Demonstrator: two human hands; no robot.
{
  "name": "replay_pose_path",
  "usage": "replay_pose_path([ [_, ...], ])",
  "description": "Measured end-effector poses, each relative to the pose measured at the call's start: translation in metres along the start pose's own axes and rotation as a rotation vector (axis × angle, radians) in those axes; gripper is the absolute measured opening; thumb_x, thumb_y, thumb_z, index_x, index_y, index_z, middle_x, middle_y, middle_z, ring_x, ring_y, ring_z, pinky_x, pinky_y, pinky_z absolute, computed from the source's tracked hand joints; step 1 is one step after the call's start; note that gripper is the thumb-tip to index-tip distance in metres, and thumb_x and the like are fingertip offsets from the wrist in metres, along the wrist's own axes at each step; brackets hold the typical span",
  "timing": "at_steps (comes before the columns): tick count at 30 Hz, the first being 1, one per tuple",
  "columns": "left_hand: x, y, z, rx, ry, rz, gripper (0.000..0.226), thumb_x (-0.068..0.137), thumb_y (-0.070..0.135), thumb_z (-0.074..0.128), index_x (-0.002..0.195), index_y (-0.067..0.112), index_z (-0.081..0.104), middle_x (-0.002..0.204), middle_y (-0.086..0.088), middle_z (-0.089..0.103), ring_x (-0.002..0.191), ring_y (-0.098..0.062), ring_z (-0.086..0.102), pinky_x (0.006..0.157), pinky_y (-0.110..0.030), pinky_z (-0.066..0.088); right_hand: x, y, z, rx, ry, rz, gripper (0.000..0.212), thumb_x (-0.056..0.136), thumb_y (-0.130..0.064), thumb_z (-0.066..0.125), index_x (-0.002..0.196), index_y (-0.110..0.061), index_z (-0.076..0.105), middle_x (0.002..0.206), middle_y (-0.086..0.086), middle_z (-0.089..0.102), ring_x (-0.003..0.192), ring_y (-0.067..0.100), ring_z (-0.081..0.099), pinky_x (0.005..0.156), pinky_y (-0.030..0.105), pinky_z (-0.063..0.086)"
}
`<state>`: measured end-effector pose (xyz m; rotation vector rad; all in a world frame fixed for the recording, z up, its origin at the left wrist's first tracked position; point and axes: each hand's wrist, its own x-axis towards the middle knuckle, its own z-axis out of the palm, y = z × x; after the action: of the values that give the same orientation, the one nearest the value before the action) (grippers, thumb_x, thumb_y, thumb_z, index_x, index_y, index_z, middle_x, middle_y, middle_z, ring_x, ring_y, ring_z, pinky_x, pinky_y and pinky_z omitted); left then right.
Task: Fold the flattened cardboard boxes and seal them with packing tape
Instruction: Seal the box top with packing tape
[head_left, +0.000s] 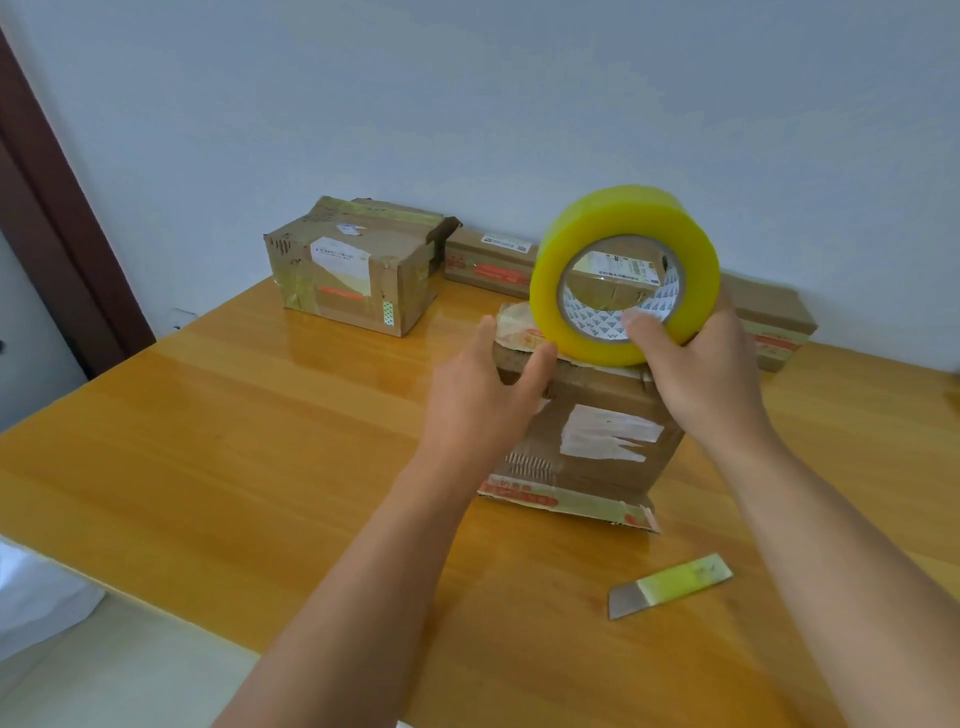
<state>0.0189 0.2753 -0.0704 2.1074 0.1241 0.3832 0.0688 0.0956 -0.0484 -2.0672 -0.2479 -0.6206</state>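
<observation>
- Head view, progress: one folded box (597, 431) is seen standing on the table (234, 441), near the middle, with its top flaps brought down but not visibly taped across; a loose flap edge (571, 506) is still splayed out at its foot.
- The tape roll (626, 275) is held upright over the top of that box by the right hand (698, 374); the grip is closed on the roll, with the thumb hooked inside the core and the fingers wrapped behind the rim.
- The left hand (480, 395) is laid on the box's upper left corner, with straight fingers pressing the top flap (519, 332) down; nothing is pinched by it.
- A free tape end cannot be made out, so it cannot be told whether a strip has been started; sealing of this box is judged to be just beginning.
- Three further boxes are seen at the back of the table by the wall: a larger one (353, 265) at the left, already folded and carrying old tape, a low one (488, 262) behind the roll, and another (774, 322) at the right, partly hidden.
- All the boxes are closed or hidden from above, so their contents cannot be told.
- A small cutter (670, 584) with a yellow handle is lying on the table near the right forearm, untouched.
</observation>
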Motion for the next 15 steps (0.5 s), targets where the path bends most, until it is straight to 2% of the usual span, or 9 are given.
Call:
replay_pose_path([
  [2,-0.002,0.002,0.005,-0.027,-0.008,-0.037,0.074,0.095,0.057,0.052,0.156,0.023,0.025,0.111,0.003,0.067,0.092,-0.010,0.062,0.071,-0.024,0.044,-0.001,-0.001,0.000,0.027,-0.006,0.006,0.045,0.086,-0.044,0.072,0.122,-0.021,0.056,0.096,-0.007,0.068,0.087,0.000,0.063,0.070,0.024,0.049],
  [4,-0.005,0.001,0.006,-0.069,0.000,-0.002,0.076,0.095,0.057,0.053,0.157,0.029,0.021,0.097,0.019,0.060,0.076,0.004,0.058,0.061,-0.012,0.044,-0.001,-0.001,0.000,0.046,-0.011,0.025,0.049,0.084,-0.047,0.074,0.123,-0.023,0.055,0.099,-0.008,0.068,0.091,0.003,0.063,0.073,0.027,0.050],
  [6,-0.006,-0.003,0.005,-0.093,0.000,0.042,0.083,0.088,0.064,0.055,0.157,0.031,0.024,0.104,0.024,0.056,0.073,0.017,0.055,0.067,-0.005,0.045,-0.001,-0.002,0.001,0.068,-0.011,0.050,0.047,0.084,-0.046,0.074,0.122,-0.024,0.056,0.098,-0.007,0.069,0.089,0.004,0.064,0.075,0.030,0.052],
  [7,-0.006,-0.004,0.004,-0.094,-0.009,0.062,0.090,0.082,0.070,0.055,0.156,0.031,0.024,0.120,0.019,0.058,0.089,0.017,0.057,0.080,-0.009,0.049,-0.001,-0.002,0.001,0.082,-0.014,0.058,0.046,0.084,-0.045,0.074,0.121,-0.024,0.057,0.099,-0.006,0.069,0.089,0.005,0.064,0.077,0.032,0.053],
  [8,-0.006,-0.005,0.004,-0.083,-0.020,0.075,0.098,0.075,0.075,0.054,0.156,0.030,0.024,0.139,0.011,0.053,0.114,0.008,0.056,0.097,-0.022,0.049,-0.002,-0.002,0.001,0.096,-0.017,0.064,0.045,0.085,-0.045,0.074,0.121,-0.023,0.058,0.099,-0.005,0.069,0.090,0.007,0.065,0.078,0.034,0.053],
  [9,-0.007,-0.006,0.005,-0.073,-0.023,0.092,0.103,0.071,0.076,0.054,0.157,0.028,0.023,0.155,0.007,0.041,0.135,-0.004,0.044,0.110,-0.032,0.042,-0.003,-0.002,0.001,0.108,-0.020,0.070,0.045,0.085,-0.044,0.074,0.121,-0.023,0.058,0.100,-0.005,0.069,0.091,0.007,0.065,0.080,0.035,0.054],
  [10,-0.008,-0.004,0.005,-0.072,-0.022,0.097,0.105,0.070,0.075,0.054,0.157,0.027,0.022,0.162,0.007,0.028,0.145,-0.008,0.030,0.116,-0.033,0.033,-0.004,-0.002,0.001,0.117,-0.021,0.074,0.045,0.085,-0.044,0.074,0.121,-0.022,0.058,0.101,-0.005,0.070,0.092,0.007,0.065,0.080,0.035,0.054],
  [12,-0.008,-0.003,0.008,-0.095,0.006,0.117,0.100,0.074,0.070,0.057,0.157,0.027,0.021,0.164,0.014,0.018,0.147,-0.002,0.018,0.117,-0.027,0.025,-0.005,-0.003,0.001,0.125,-0.016,0.068,0.043,0.086,-0.043,0.073,0.121,-0.021,0.059,0.101,-0.005,0.070,0.090,0.005,0.065,0.079,0.033,0.054],
  [15,-0.007,-0.008,0.012,-0.094,0.057,0.170,0.087,0.085,0.063,0.060,0.156,0.026,0.025,0.163,0.018,0.017,0.141,0.010,0.014,0.110,-0.017,0.021,-0.006,-0.003,0.002,0.121,-0.013,0.050,0.039,0.089,-0.042,0.071,0.119,-0.020,0.058,0.097,0.001,0.069,0.084,0.006,0.063,0.076,0.032,0.051],
])
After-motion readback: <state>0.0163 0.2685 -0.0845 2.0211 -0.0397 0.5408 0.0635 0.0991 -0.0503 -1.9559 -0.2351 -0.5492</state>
